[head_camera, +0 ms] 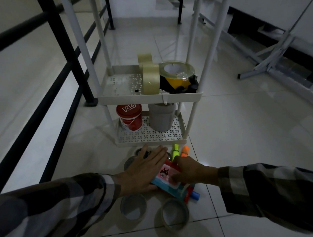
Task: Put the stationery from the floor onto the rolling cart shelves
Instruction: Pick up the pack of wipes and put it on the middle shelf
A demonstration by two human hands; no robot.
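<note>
A white rolling cart (148,98) stands ahead with tape rolls (150,79) on its middle shelf and a red tub (130,117) and grey pot (161,118) on the bottom shelf. On the floor before it lie a colourful box (167,180), a green highlighter (175,152), an orange highlighter (185,151), a blue marker (194,195) and two tape rolls (133,208) (174,215). My left hand (143,170) lies flat, fingers spread, against the box's left side. My right hand (191,170) grips the box's right edge.
A black railing (64,56) runs along the left of the cart. White folding table legs (267,57) stand at the right. More tape rolls (130,161) sit half hidden under my left hand.
</note>
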